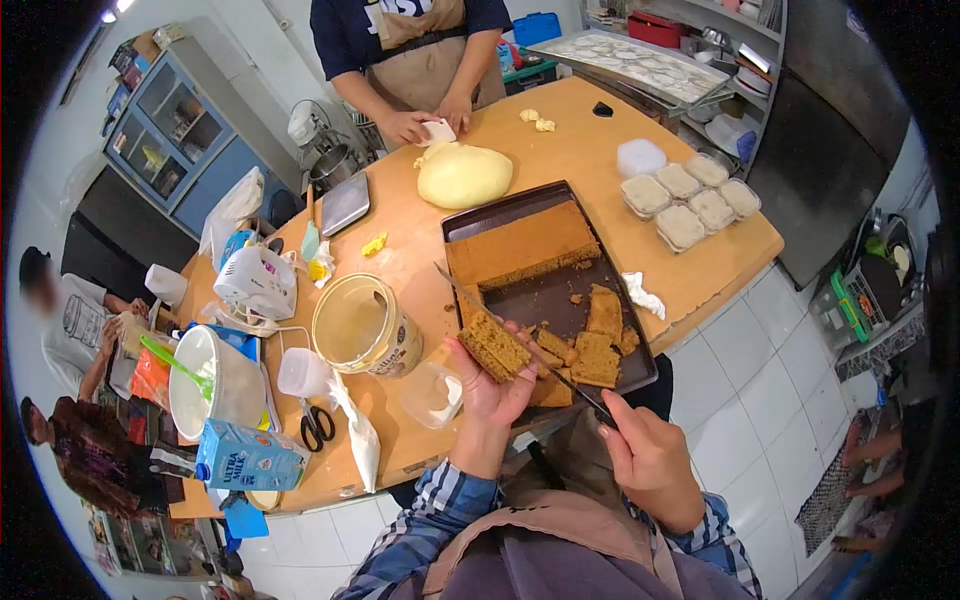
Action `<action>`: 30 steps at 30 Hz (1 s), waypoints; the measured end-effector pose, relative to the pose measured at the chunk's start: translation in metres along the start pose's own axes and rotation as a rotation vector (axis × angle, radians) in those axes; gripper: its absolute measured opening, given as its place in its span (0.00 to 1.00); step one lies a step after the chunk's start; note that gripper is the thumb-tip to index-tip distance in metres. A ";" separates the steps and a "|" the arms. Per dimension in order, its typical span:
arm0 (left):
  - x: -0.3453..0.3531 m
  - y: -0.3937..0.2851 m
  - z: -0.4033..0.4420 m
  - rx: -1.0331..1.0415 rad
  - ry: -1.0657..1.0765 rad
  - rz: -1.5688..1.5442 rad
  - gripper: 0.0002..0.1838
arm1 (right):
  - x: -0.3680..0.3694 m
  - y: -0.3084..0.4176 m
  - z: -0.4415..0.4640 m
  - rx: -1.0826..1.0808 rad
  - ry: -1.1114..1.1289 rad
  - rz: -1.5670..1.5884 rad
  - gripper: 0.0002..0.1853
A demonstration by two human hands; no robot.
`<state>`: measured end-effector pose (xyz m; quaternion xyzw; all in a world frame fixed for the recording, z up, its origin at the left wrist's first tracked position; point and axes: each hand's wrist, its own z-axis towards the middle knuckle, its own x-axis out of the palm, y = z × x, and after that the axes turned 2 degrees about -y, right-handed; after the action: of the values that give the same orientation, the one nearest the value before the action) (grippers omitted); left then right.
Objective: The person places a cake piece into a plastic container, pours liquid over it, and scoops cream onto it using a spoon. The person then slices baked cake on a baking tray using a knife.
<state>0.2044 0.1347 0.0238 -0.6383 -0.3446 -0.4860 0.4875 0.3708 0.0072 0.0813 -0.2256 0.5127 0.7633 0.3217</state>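
Observation:
A piece of brown cake [492, 347] rests in my left hand [490, 395], its fingers curled round it over the near edge of a dark baking tray [651, 366]. My right hand [648, 455] is closed on the handle of a long knife [570, 385], whose blade slants up and left across the near side of the held piece. In the tray lie a large uncut cake block [525, 243] along the far side and several cut pieces [597, 358] with crumbs at the right. Part of the tray is hidden behind my left hand.
Across the table [400, 448], a co-worker's hands [430, 124] hold a white scraper beside yellow dough [465, 175]. To the left are an open tub [366, 325], scissors [317, 427], a piping bag [358, 440] and a milk carton [252, 456]. Several filled containers [692, 205] stand at the right.

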 end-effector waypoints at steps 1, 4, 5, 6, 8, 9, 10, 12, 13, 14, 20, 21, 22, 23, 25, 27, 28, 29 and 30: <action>0.000 0.001 0.000 0.004 -0.003 -0.003 0.34 | 0.001 0.000 0.000 -0.001 0.001 -0.004 0.21; 0.000 0.001 0.000 -0.003 0.011 -0.021 0.35 | 0.003 0.000 -0.001 0.000 0.006 -0.011 0.21; 0.000 0.001 0.000 0.001 0.003 -0.019 0.35 | 0.003 0.001 -0.001 -0.002 0.008 -0.011 0.21; -0.001 0.001 -0.001 0.006 -0.005 -0.018 0.35 | 0.004 0.001 -0.001 -0.005 0.010 -0.012 0.21; -0.001 0.001 -0.001 0.013 -0.010 -0.013 0.34 | 0.004 0.001 -0.002 0.004 0.022 -0.016 0.21; -0.002 0.001 -0.001 0.015 -0.008 -0.009 0.34 | 0.004 0.002 -0.002 0.008 0.027 -0.019 0.21; -0.003 0.001 -0.001 0.016 -0.005 -0.005 0.34 | 0.004 0.002 -0.002 0.010 0.029 -0.015 0.21; -0.003 0.001 0.000 0.018 0.000 -0.006 0.34 | 0.005 0.001 -0.002 0.016 0.030 -0.007 0.21; -0.003 0.001 0.000 0.019 0.004 -0.007 0.34 | 0.005 0.002 -0.002 0.019 0.032 -0.005 0.21; -0.002 0.001 0.000 0.020 0.004 -0.001 0.34 | 0.004 0.002 -0.002 0.023 0.034 -0.002 0.21; -0.003 0.001 0.000 0.033 -0.001 0.013 0.34 | 0.005 0.001 -0.003 0.018 0.038 -0.018 0.21; -0.003 0.001 0.000 0.034 -0.008 0.014 0.34 | 0.005 0.001 -0.004 0.019 0.038 -0.020 0.21; -0.002 0.000 0.000 0.035 -0.016 0.016 0.34 | 0.005 0.001 -0.004 0.018 0.040 -0.022 0.21; -0.002 0.000 0.000 0.034 -0.014 0.009 0.34 | 0.005 0.001 -0.004 0.017 0.041 -0.023 0.21; -0.002 0.001 0.000 0.032 -0.010 -0.004 0.34 | 0.004 0.002 -0.004 0.012 0.041 -0.026 0.21; -0.003 0.001 0.000 0.037 -0.004 -0.002 0.34 | 0.004 0.003 -0.003 0.003 0.035 -0.030 0.21; -0.003 0.001 0.000 0.039 0.000 -0.001 0.34 | 0.004 0.003 -0.004 0.001 0.036 -0.033 0.21; -0.003 0.001 0.000 0.036 0.009 -0.008 0.34 | 0.004 0.003 -0.004 0.000 0.036 -0.035 0.21; -0.002 0.001 0.000 0.032 0.017 -0.015 0.34 | 0.005 0.002 -0.004 -0.002 0.036 -0.038 0.21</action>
<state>0.2048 0.1348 0.0212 -0.6236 -0.3529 -0.4896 0.4968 0.3660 0.0041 0.0782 -0.2494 0.5135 0.7533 0.3266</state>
